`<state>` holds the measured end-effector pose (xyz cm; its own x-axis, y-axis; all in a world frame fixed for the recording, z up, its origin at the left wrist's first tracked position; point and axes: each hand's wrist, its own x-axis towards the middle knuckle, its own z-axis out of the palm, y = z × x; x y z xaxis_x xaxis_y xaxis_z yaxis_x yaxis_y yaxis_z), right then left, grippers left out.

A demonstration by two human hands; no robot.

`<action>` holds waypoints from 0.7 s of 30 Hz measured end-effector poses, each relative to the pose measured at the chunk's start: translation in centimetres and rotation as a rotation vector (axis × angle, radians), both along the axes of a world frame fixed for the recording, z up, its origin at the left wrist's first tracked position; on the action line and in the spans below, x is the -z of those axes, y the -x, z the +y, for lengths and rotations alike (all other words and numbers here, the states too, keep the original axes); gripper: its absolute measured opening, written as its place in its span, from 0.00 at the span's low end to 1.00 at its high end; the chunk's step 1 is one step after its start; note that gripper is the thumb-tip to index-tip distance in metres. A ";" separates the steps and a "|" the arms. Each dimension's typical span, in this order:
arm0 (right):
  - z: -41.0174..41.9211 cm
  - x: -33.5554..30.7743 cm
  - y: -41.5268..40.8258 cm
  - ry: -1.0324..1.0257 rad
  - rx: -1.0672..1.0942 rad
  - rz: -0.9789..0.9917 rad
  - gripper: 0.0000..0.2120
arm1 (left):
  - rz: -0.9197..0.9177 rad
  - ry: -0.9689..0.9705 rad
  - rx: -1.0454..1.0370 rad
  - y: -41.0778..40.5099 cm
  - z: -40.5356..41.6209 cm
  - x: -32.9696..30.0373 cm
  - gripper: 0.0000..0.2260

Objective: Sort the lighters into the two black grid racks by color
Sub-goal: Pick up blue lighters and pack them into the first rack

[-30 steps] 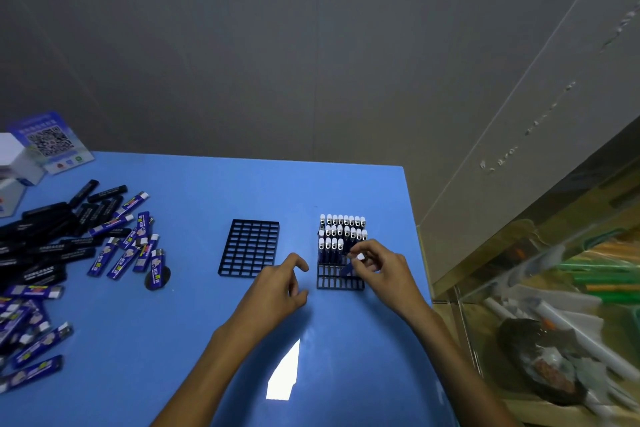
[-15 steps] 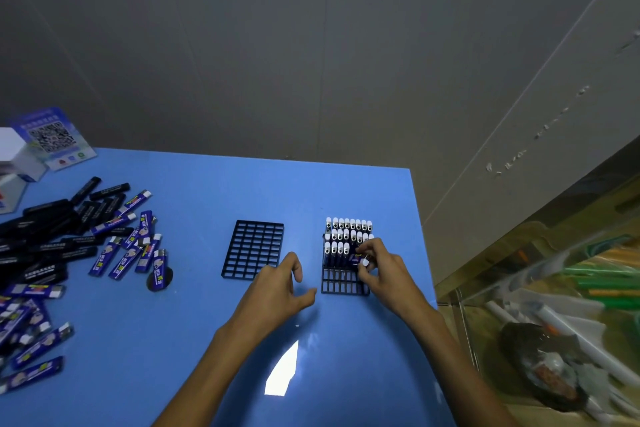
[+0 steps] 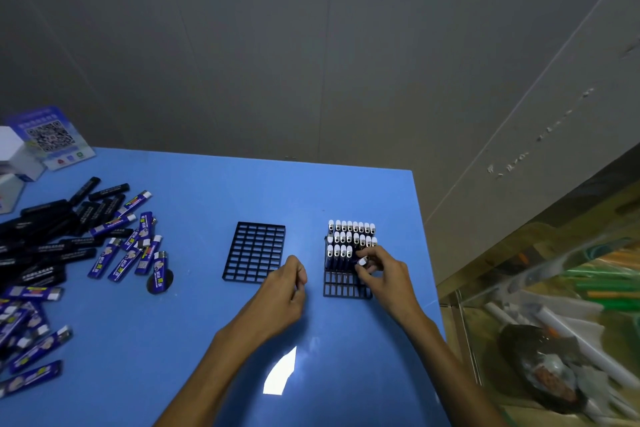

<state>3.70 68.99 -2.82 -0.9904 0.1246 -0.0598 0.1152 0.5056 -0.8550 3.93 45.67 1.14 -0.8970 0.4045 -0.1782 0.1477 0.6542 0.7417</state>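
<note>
Pinching a blue lighter [image 3: 361, 261] between thumb and fingertips, the right hand [image 3: 386, 279] is at the right grid rack [image 3: 346, 286] and guides this lighter toward a cell in the third row, just beside the four lighters that stand there. The lighter looks tilted, its white cap toward the left, and I cannot tell if its foot is already inside a cell. This rack holds two full rows of upright blue lighters [image 3: 350, 235] at the far side and part of a third; the near rows are open.

The left hand [image 3: 282, 291] rests on the blue table [image 3: 207, 191] between the two racks, at the near right corner of the left grid rack [image 3: 255, 251]. Its fingers are curled loosely and I see nothing in them. The left rack has no lighter in it.

I judge that the step in hand is the filling of the blue rack, and the black sorting is not yet begun. The next move calls for bringing the lighter upright over the free cell and pressing it down without knocking its neighbours. After that, a hand must reach far left, where the black lighters [image 3: 52, 236] and the loose blue lighters [image 3: 128, 253] lie mixed in a pile, well apart from the racks.
</note>
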 end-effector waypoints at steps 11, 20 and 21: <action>-0.3 -0.1 -0.1 0.024 0.011 0.035 0.11 | -0.068 -0.090 -0.055 -0.2 0.5 -1.1 0.10; -0.6 0.1 -0.4 0.109 0.066 0.031 0.11 | -0.231 -0.167 -0.035 0.0 -0.1 -0.4 0.20; -0.7 0.2 -0.4 0.114 0.074 0.038 0.11 | -0.228 -0.184 -0.040 0.0 -0.2 -0.2 0.21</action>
<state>4.15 68.33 -2.98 -0.9805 0.1923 -0.0403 0.1152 0.3965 -0.9108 3.93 45.48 1.39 -0.8581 0.4141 -0.3037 -0.0594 0.5075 0.8596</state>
